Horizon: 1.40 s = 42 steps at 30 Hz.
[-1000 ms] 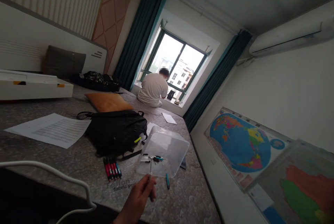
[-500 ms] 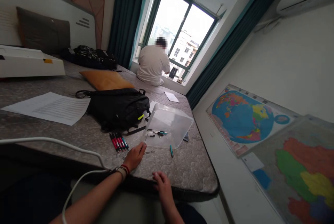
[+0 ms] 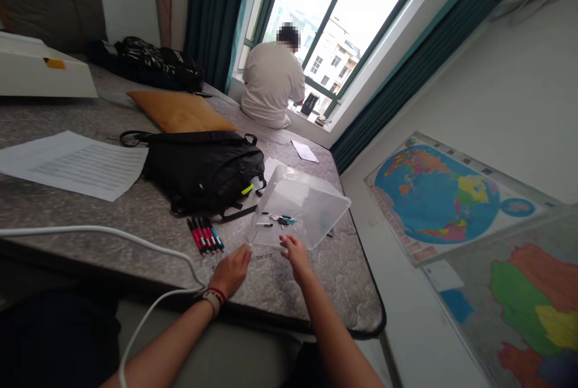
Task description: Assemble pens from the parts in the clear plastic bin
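My left hand (image 3: 232,269) is closed at the near left corner of a clear plastic box (image 3: 318,210), its fingertips on the rim. Several pens (image 3: 282,218), dark and teal, lie loose inside the box. My right hand (image 3: 295,255) is in front of the box's near side, fingers bent and apart, with nothing visible between them. To the left of the box, a row of red and teal pens with black ends (image 3: 205,235) rests on the mattress (image 3: 280,291).
A black backpack (image 3: 203,171) lies behind the pen row, with a printed sheet (image 3: 76,165) and an orange cushion (image 3: 180,112) nearby. A white cable (image 3: 135,238) crosses the mattress's front left edge. Another person (image 3: 273,84) sits by the window, facing away.
My right hand has moved forward from the mattress edge to the box. The loose teal pen in front of the box no longer shows. My left hand stays at the corner.
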Each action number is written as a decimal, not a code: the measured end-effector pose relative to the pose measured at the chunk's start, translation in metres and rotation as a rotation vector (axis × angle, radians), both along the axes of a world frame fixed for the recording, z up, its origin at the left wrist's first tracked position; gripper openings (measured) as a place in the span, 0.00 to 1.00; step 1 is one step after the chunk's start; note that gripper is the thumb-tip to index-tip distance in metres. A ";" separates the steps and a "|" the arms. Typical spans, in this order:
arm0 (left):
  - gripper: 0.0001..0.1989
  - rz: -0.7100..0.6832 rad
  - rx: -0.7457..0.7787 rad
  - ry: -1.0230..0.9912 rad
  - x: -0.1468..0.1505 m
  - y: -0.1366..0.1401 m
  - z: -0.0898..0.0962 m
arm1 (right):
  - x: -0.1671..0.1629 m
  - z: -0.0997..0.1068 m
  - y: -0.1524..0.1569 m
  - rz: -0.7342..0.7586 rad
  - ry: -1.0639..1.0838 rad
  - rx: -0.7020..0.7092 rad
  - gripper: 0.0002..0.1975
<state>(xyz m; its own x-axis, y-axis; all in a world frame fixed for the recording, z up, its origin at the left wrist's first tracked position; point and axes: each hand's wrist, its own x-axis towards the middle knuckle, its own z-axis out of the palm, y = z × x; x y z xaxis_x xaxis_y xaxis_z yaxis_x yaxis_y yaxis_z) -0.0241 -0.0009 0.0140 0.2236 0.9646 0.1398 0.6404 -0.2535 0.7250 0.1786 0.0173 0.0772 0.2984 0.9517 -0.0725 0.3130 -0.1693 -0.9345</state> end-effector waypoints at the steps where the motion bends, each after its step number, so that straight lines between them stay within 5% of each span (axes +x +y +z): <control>1: 0.18 0.009 0.002 -0.002 0.000 0.000 0.000 | -0.001 -0.002 0.012 0.043 -0.101 0.009 0.18; 14: 0.18 0.012 -0.021 -0.032 0.000 0.000 0.003 | -0.002 -0.024 0.126 0.291 -0.659 -0.020 0.07; 20: 0.19 -0.007 -0.019 0.015 -0.001 0.000 0.008 | 0.005 -0.029 0.132 0.314 -0.784 -0.132 0.06; 26: 0.18 -0.010 -0.025 0.093 -0.002 -0.001 0.009 | 0.057 -0.013 0.128 0.142 -0.930 -0.293 0.07; 31: 0.19 -0.026 -0.017 0.119 -0.001 0.000 0.006 | 0.089 -0.004 0.126 0.168 -1.003 -0.381 0.07; 42: 0.21 -0.043 0.023 0.142 0.002 0.003 0.001 | 0.072 -0.002 0.158 0.372 -1.132 -0.423 0.06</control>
